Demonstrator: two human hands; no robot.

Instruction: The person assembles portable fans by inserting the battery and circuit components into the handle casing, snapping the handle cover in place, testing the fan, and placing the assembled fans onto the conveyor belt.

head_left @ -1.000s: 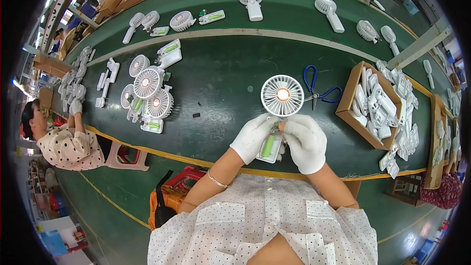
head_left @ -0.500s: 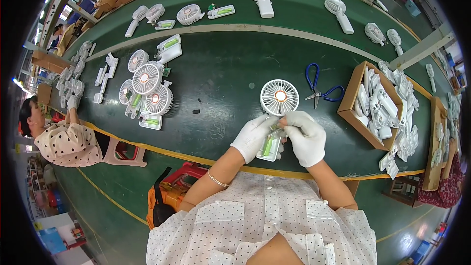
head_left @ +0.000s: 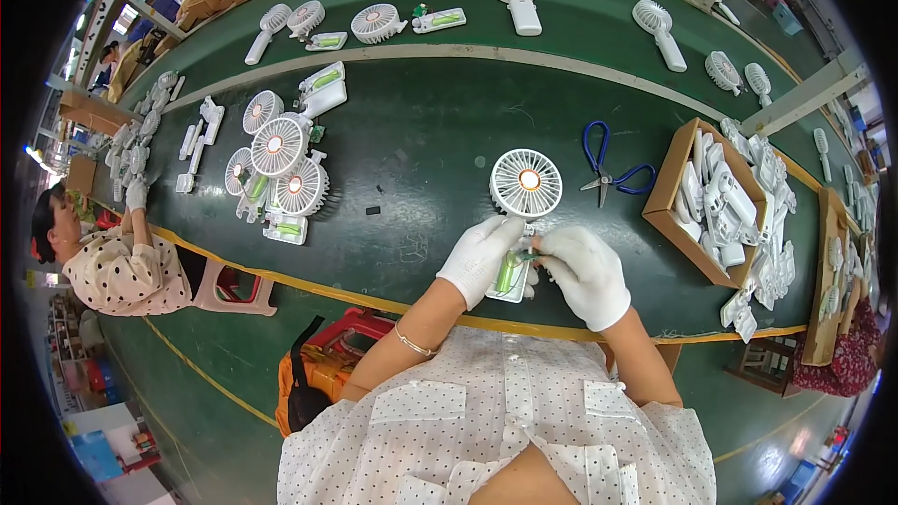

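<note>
Handheld fan (head_left: 526, 183), in the head view: it looks light, its plastic shell stiff and perhaps slippery under gloves, the slim grille ribs and exposed wiring likely fragile. The handle's (head_left: 505, 293) outer edges seem the safest hold, clear of the green battery (head_left: 506, 277). The fan is over the tabletop (head_left: 421, 140), its round head beyond both hands, its opened handle between them. The left hand (head_left: 482, 260) grips the handle's side; the right hand's (head_left: 589, 273) fingertips bunch at its upper end, whether pinching anything I cannot tell.
</note>
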